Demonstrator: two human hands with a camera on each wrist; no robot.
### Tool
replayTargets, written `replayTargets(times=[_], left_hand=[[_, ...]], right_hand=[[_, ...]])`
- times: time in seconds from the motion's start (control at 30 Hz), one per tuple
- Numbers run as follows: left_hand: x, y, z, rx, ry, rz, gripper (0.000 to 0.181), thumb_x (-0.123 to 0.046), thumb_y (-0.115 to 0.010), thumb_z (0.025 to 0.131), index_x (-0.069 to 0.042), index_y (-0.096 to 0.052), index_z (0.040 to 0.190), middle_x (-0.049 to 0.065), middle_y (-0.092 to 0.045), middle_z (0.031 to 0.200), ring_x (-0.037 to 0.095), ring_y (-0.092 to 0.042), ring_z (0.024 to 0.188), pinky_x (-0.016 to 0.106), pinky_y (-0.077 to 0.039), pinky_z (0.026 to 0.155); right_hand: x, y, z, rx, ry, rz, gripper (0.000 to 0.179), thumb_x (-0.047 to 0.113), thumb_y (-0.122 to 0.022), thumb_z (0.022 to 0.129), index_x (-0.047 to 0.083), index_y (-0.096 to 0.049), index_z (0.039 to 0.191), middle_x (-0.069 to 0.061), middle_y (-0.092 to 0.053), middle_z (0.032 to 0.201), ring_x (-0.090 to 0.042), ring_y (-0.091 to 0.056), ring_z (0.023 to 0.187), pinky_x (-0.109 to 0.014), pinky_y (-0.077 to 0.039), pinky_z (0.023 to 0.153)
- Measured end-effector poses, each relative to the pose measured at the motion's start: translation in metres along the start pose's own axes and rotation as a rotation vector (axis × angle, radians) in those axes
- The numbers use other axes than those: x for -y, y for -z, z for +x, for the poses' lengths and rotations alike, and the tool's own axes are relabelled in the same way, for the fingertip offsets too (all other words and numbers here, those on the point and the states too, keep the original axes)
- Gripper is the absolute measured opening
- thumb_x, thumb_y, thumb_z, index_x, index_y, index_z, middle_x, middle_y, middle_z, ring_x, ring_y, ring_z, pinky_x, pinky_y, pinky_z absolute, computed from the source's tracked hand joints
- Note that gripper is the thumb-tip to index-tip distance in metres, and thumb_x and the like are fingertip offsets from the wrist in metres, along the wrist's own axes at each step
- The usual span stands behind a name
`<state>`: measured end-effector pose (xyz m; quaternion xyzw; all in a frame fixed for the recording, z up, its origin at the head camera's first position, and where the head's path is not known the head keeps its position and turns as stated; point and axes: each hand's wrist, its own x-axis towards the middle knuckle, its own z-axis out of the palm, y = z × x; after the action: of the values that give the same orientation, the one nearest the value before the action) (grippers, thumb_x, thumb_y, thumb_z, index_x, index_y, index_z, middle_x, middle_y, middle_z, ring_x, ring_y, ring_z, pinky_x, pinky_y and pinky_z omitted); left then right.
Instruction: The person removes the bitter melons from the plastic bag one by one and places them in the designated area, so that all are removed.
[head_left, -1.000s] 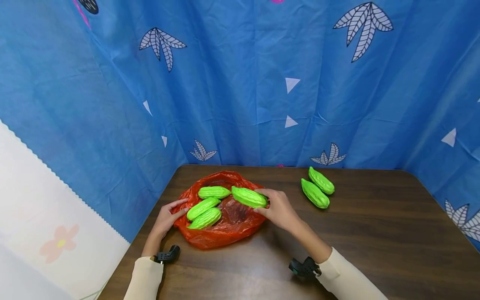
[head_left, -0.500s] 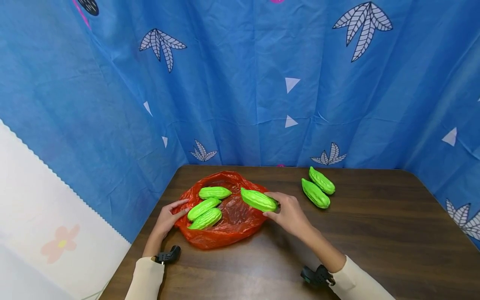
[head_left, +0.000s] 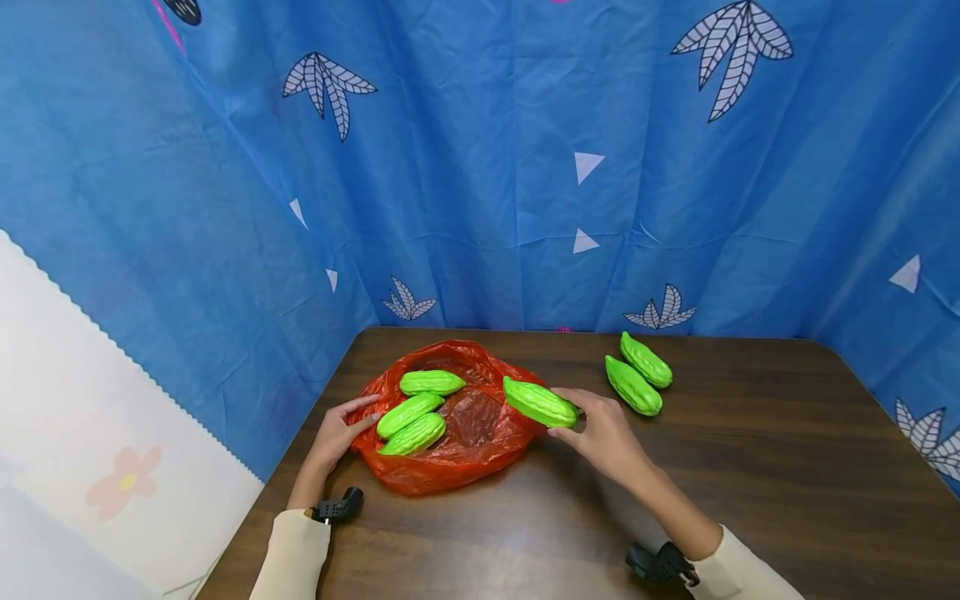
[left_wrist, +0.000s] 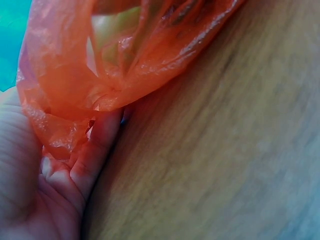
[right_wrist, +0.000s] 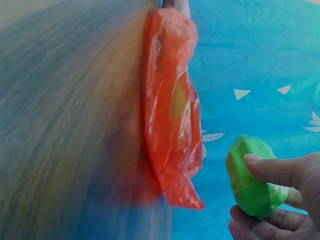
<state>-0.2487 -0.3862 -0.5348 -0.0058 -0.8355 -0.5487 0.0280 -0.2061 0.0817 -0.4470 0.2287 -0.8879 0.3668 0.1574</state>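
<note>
A red plastic bag (head_left: 431, 481) lies spread with its mouth facing up on the left of the table. Its left edge is between the thumb and fingers of my left hand (head_left: 330, 439), and the left wrist view shows the thin film (left_wrist: 70, 120) gathered there. Three bright green bitter melons (head_left: 432, 382) rest inside. Over the bag's right rim, my right hand (head_left: 607, 437) holds another bitter melon (head_left: 538, 403) by its blunt end, pointed tip to the left. From the right wrist, that melon (right_wrist: 245, 177) appears raised off the table, pinched between thumb and fingers.
Two more bitter melons (head_left: 633, 386) lie side by side on the dark wooden table (head_left: 780, 467), right of the bag. A blue patterned curtain (head_left: 465, 167) hangs behind the table, and a white cloth (head_left: 90, 417) is at the left.
My right hand has moved to the right with the bitter melon, from over the bag's middle to its right rim. The left hand and the other melons have stayed in place.
</note>
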Motion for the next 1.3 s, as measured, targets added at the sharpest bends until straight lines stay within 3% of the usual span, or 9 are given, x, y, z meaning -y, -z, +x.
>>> replayTargets(times=[0.13,0.37,0.53,0.67,0.9,1.3], left_hand=[[0.001,0.000,0.002,0.000,0.000,0.004,0.053,-0.030,-0.076,0.093,-0.008,-0.063,0.139,0.018,-0.053,0.147,0.036,-0.045,0.138,0.018,-0.048,0.092],[-0.002,-0.003,0.001,-0.001,0.012,0.022,0.054,-0.033,-0.076,0.093,-0.009,-0.063,0.139,0.018,-0.053,0.148,0.036,-0.044,0.140,0.049,-0.042,0.109],[-0.002,-0.004,0.001,-0.001,0.009,0.008,0.054,-0.032,-0.076,0.093,-0.008,-0.062,0.140,0.018,-0.052,0.148,0.037,-0.044,0.140,0.054,-0.040,0.109],[-0.001,-0.004,0.001,-0.004,0.008,0.010,0.054,-0.032,-0.076,0.093,-0.009,-0.063,0.139,0.018,-0.053,0.148,0.036,-0.045,0.139,0.049,-0.043,0.108],[-0.002,-0.004,0.002,0.002,0.001,-0.027,0.051,-0.028,-0.077,0.092,-0.008,-0.064,0.137,0.018,-0.054,0.146,0.036,-0.046,0.138,0.017,-0.050,0.090],[-0.003,0.000,0.000,0.005,-0.010,-0.028,0.050,-0.026,-0.076,0.093,-0.006,-0.064,0.138,0.019,-0.054,0.145,0.038,-0.047,0.136,0.017,-0.051,0.086]], right_hand=[[-0.007,0.004,-0.005,-0.025,0.014,-0.029,0.059,0.010,-0.093,0.071,0.004,-0.071,0.125,-0.014,-0.072,0.119,-0.024,-0.068,0.096,-0.037,-0.055,0.072],[-0.016,0.009,-0.014,-0.027,-0.009,-0.066,0.061,0.013,-0.093,0.071,0.005,-0.070,0.127,-0.013,-0.071,0.121,-0.024,-0.068,0.096,-0.039,-0.056,0.073],[-0.023,0.010,-0.019,-0.017,-0.030,-0.107,0.061,0.015,-0.093,0.073,0.007,-0.070,0.128,-0.013,-0.071,0.123,-0.021,-0.067,0.091,-0.038,-0.054,0.071],[-0.030,0.011,-0.022,-0.026,-0.043,-0.128,0.062,0.015,-0.093,0.072,0.007,-0.070,0.129,-0.012,-0.071,0.121,-0.019,-0.063,0.080,-0.034,-0.051,0.065],[-0.043,0.013,-0.024,-0.023,-0.078,-0.147,0.061,0.018,-0.092,0.074,0.007,-0.069,0.130,-0.010,-0.073,0.111,-0.013,-0.054,0.069,-0.031,-0.043,0.058],[-0.058,0.014,-0.022,-0.020,-0.117,-0.160,0.060,0.020,-0.091,0.075,0.006,-0.069,0.129,-0.001,-0.069,0.087,-0.009,-0.045,0.060,-0.030,-0.037,0.054]])
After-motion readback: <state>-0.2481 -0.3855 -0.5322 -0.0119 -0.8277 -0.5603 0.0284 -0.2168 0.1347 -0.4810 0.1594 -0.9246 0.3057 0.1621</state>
